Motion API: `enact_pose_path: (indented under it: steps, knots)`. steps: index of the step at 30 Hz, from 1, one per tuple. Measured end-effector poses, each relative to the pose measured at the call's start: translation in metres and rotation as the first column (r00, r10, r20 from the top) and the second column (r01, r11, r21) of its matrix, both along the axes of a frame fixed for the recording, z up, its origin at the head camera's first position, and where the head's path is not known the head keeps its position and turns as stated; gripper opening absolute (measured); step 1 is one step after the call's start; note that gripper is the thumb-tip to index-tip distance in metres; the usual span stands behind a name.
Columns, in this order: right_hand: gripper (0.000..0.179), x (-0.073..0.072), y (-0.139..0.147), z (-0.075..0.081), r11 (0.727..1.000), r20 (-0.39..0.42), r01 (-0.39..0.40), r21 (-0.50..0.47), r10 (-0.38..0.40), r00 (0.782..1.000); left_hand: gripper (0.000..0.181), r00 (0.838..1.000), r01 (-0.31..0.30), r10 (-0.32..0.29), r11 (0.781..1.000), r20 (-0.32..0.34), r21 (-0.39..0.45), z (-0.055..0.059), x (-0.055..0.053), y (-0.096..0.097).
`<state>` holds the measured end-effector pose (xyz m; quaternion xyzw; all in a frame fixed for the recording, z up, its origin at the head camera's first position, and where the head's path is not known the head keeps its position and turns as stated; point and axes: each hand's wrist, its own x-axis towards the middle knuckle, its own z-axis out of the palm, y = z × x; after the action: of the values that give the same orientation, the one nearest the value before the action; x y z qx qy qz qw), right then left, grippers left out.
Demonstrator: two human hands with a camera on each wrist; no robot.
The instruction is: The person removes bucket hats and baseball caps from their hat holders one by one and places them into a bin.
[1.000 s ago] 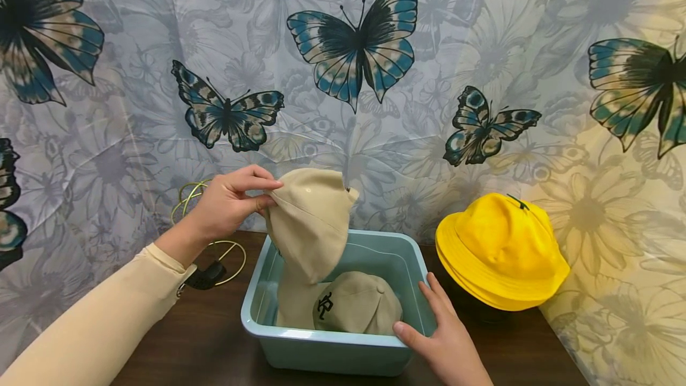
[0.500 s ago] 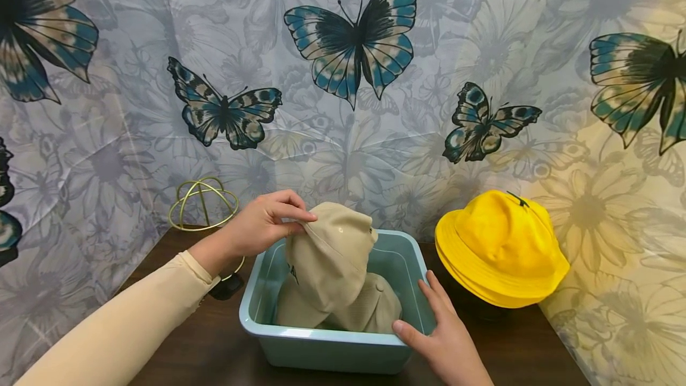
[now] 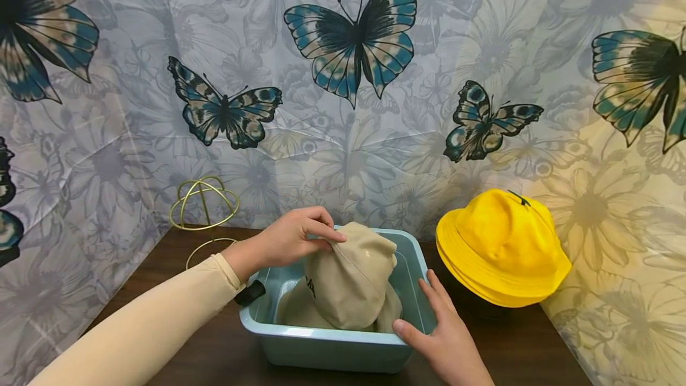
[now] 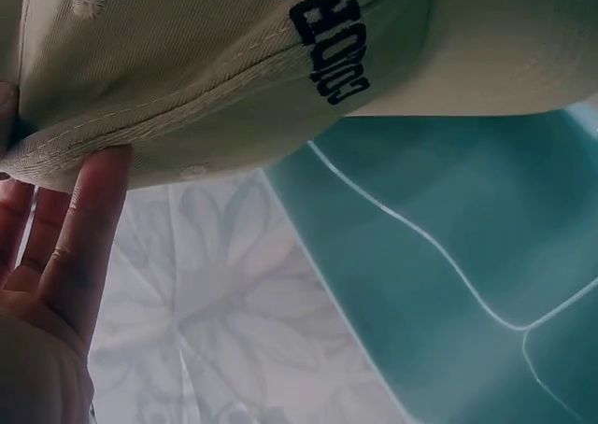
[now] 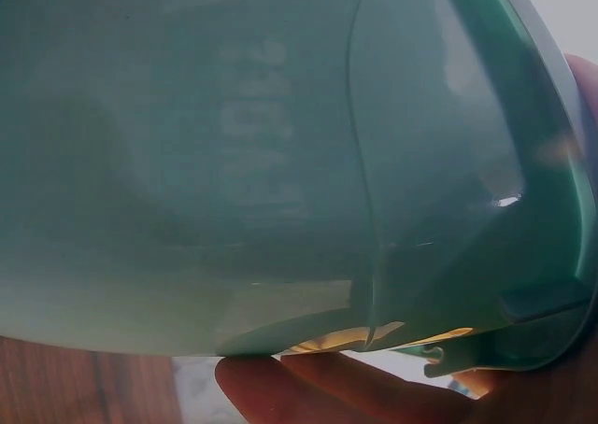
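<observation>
My left hand (image 3: 292, 237) pinches the crown of a beige baseball cap (image 3: 348, 285) between thumb and fingers. Dark lettering runs along this cap's front, seen large in the left wrist view on the cap (image 4: 187, 60). It hangs inside a light blue plastic tub (image 3: 332, 350), overlapping a second beige cap (image 3: 394, 308) that lies at the bottom, mostly hidden. At the tub's front right corner my right hand (image 3: 442, 338) holds the rim, thumb on the front side and fingers along the right side. The right wrist view shows fingers (image 5: 308, 387) against the tub's wall (image 5: 187, 162).
Right of the tub, a yellow bucket hat (image 3: 498, 249) sits raised on a dark support. A gold wire stand (image 3: 205, 229) is at the back left of the dark wooden table (image 3: 198, 332). A butterfly-print cloth (image 3: 354, 159) hangs behind.
My left hand has lowered the pinched cap and brought it rightward, into the tub over the other cap, whose emblem is now covered. My right hand stays on the tub's corner.
</observation>
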<state>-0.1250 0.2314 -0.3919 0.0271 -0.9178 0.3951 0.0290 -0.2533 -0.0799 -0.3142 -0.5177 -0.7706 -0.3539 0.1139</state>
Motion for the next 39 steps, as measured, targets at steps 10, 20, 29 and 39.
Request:
enact_pose_path:
  steps: [10,20,29,39]
  knots:
    - [0.094,0.001,-0.002,0.002,1.000,0.003,0.003,0.008,-0.003,1.000,0.028,1.000,0.006,-0.004,0.992,0.013,-0.124,-0.004,-0.001,0.017]
    - [0.095,-0.001,-0.003,0.003,1.000,0.028,-0.002,0.004,0.002,1.000,0.033,0.999,0.019,-0.012,0.973,0.030,-0.230,0.001,0.003,0.027]
    - [0.097,-0.002,-0.002,0.004,1.000,0.055,0.005,0.007,-0.005,0.998,0.035,0.997,0.014,0.008,0.959,0.077,-0.282,0.004,0.004,0.022]
    - [0.096,0.000,0.000,0.002,1.000,0.052,0.009,0.009,-0.009,0.999,0.034,0.991,0.009,0.027,0.962,0.129,-0.271,0.004,0.008,0.018]
